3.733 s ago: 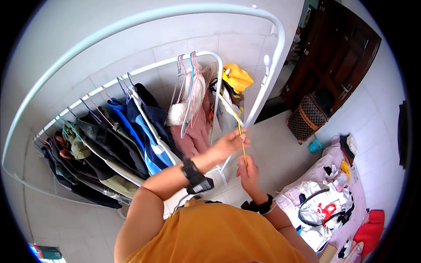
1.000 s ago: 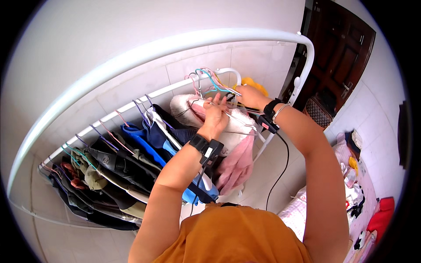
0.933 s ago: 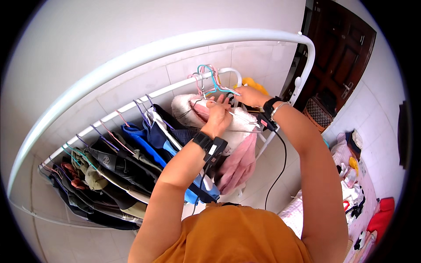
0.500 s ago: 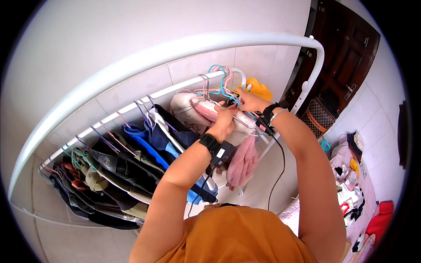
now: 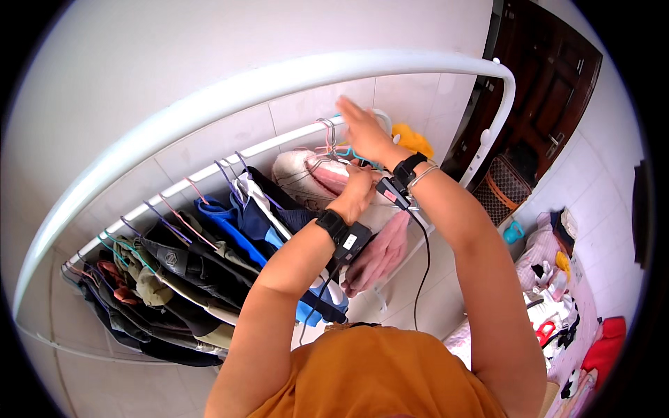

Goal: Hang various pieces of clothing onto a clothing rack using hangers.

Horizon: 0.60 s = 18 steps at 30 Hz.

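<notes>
My left hand (image 5: pixel 357 191) is closed at the top of a fluffy pink-and-white garment (image 5: pixel 327 174), which hangs among wire hangers near the rail's right end. Whether its fingers grip the garment or a hanger wire is hidden. My right hand (image 5: pixel 366 132) is raised over that end of the rail, fingers stretched out and slightly blurred. It covers part of a teal hanger (image 5: pixel 352 152). Beside it, the hooks of several hangers (image 5: pixel 327 129) sit on the white rail (image 5: pixel 274 141). Pink cloth (image 5: pixel 382 256) hangs below my wrists.
Dark, blue and olive clothes (image 5: pixel 178 268) fill the rail to the left, under the white frame's curved top tube (image 5: pixel 279 73). Something yellow (image 5: pixel 414 141) is behind the rail's end. Further right are a brown patterned bag (image 5: pixel 503 188), a dark door (image 5: pixel 550 76) and heaped clothes (image 5: pixel 554 306).
My right hand has moved up and left, from beside the garment to the hanger hooks. My left hand stays nearly in place, and the pink cloth below has shifted slightly left.
</notes>
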### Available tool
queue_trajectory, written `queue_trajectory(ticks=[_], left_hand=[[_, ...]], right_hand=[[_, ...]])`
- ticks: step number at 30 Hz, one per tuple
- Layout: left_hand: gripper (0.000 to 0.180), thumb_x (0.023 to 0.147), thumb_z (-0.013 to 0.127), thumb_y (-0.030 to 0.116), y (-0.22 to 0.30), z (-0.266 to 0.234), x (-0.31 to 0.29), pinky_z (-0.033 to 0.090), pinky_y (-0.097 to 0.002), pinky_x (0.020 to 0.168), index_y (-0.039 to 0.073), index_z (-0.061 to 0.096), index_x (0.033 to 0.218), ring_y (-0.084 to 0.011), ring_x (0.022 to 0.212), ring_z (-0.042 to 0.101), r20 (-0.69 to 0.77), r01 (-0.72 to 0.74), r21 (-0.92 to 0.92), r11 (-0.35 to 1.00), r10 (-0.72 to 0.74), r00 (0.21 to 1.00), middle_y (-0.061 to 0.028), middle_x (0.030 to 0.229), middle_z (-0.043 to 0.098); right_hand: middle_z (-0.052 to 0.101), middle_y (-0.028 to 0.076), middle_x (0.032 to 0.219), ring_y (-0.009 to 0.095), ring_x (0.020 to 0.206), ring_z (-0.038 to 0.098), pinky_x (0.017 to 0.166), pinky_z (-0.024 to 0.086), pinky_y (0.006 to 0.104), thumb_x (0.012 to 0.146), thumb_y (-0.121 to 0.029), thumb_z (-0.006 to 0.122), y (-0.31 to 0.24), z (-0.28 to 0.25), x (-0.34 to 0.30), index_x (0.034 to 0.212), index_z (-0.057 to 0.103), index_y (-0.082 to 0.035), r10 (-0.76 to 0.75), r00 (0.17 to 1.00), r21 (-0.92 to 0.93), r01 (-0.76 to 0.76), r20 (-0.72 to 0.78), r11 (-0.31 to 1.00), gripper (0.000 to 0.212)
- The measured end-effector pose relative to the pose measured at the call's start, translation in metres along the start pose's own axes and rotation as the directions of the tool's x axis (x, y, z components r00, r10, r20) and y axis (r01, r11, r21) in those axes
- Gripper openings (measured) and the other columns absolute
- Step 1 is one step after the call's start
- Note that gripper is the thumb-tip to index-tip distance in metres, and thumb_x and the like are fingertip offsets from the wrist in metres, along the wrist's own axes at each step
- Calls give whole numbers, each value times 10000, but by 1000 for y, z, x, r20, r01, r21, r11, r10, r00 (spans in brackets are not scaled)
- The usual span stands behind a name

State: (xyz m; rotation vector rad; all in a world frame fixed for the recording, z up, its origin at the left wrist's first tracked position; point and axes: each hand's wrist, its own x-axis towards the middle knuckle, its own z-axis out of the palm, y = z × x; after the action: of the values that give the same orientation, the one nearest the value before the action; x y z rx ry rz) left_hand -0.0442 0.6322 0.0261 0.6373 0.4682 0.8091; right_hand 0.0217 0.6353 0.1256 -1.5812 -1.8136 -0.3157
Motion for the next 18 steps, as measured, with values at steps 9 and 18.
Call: queue_trajectory(ticks=[9,18], left_hand=[[220,755,539,-2,50,-15,-24,410,-348,743,45,490,964,-166,783,498,2,137,451,882,-154,988,-32,855,515],[270,787,538,25,62,-26,-40,405,-412,879,14,470,1049,-245,977,526,36,261,516,816,-325,945,-96,1036,527]], right_hand=[[330,124,1391,269,1303,279,1024,226,533,795,-75,523,7,-20,-17,1354,296,-104,-81,996,-200,84,22,976,605],[551,178,1132,346,1059,517,918,396,401,791,-30,532,-36,-59,-184,1152,492,-16,80,979,9,-80,-188,997,363]])
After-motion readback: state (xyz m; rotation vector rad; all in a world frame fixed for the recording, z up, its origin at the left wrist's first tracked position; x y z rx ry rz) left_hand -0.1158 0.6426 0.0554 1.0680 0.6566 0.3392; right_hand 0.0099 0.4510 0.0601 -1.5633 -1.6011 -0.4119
